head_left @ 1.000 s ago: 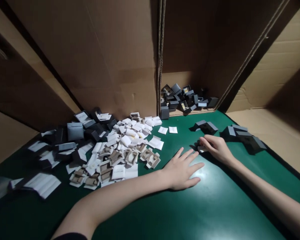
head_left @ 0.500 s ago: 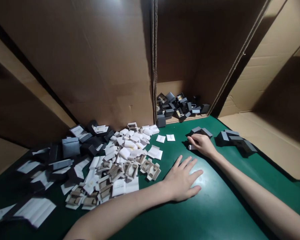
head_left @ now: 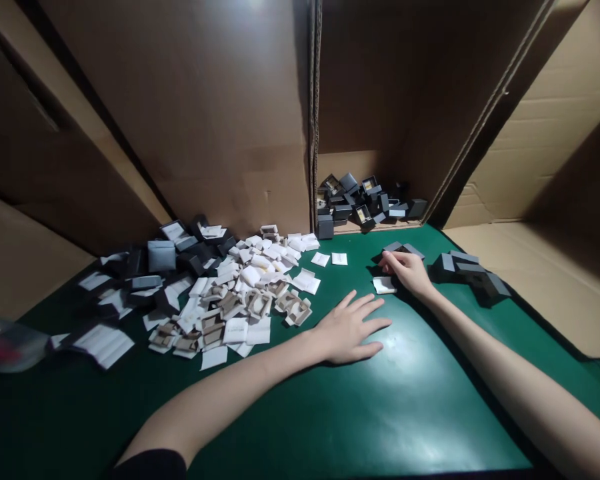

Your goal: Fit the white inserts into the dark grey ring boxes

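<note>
My left hand (head_left: pixel 349 328) lies flat on the green table (head_left: pixel 290 413) with its fingers spread, holding nothing. Farther right, the fingers of my right hand (head_left: pixel 409 272) are drawn together in a pinch; whatever is between them is hidden. Just beyond these fingers sit small dark grey boxes (head_left: pixel 405 249), partly covered by the hand. A white paper piece (head_left: pixel 384 285) rests on the table right beside and below my right hand. Two white paper squares (head_left: pixel 339 259) lie between the hands and the back. Left of my left hand spreads a heap of white papers and cardboard inserts (head_left: pixel 253 277).
Dark boxes with papers (head_left: pixel 161 256) are piled at the left. More dark boxes (head_left: pixel 364 213), some open, fill a cardboard compartment (head_left: pixel 370 100) at the back. Several grey boxes (head_left: pixel 463 267) stand at the right. A blurred clear bag (head_left: pixel 15 347) shows at the left edge.
My right hand has shifted off the white paper piece, which now shows more fully, towards the dark boxes. My left hand stays spread flat. The camera view has moved, and a bag appears at the left.
</note>
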A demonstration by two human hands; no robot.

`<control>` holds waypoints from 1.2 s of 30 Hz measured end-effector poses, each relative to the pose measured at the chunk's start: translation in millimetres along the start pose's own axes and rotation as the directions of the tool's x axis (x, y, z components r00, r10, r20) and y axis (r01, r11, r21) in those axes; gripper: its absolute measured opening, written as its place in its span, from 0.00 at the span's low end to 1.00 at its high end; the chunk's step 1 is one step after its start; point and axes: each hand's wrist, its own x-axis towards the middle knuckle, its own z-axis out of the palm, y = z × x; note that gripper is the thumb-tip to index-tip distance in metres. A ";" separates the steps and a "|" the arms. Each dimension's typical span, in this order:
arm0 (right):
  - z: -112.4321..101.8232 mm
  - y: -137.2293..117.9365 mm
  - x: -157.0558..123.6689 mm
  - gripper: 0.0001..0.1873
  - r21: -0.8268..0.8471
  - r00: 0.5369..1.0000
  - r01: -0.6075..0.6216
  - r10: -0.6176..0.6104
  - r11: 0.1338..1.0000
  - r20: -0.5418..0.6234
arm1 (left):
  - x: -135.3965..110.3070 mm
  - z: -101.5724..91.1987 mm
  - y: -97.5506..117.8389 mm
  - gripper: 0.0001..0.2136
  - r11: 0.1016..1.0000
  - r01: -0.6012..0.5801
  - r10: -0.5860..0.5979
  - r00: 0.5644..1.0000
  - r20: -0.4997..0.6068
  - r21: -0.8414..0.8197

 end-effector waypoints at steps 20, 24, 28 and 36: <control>2.4 -10.4 -9.4 0.17 -0.318 0.889 0.293 -0.379 0.902 -0.258 | -4.7 3.0 6.2 0.17 0.992 -0.023 0.032 0.997 -0.074 0.123; 3.5 -8.0 -9.1 0.11 -0.459 0.844 0.282 -0.445 0.842 -0.299 | -4.9 3.5 6.1 0.16 0.991 -0.028 0.039 0.996 -0.083 0.130; 4.7 5.7 -4.7 0.08 -0.548 0.881 0.279 -0.438 0.788 -0.181 | -5.1 3.4 5.6 0.16 0.991 -0.040 0.052 0.995 -0.085 0.131; 5.8 21.4 0.8 0.09 -0.537 0.874 0.366 -0.479 0.760 -0.082 | -4.8 2.6 4.4 0.16 0.993 -0.033 0.042 0.996 -0.081 0.116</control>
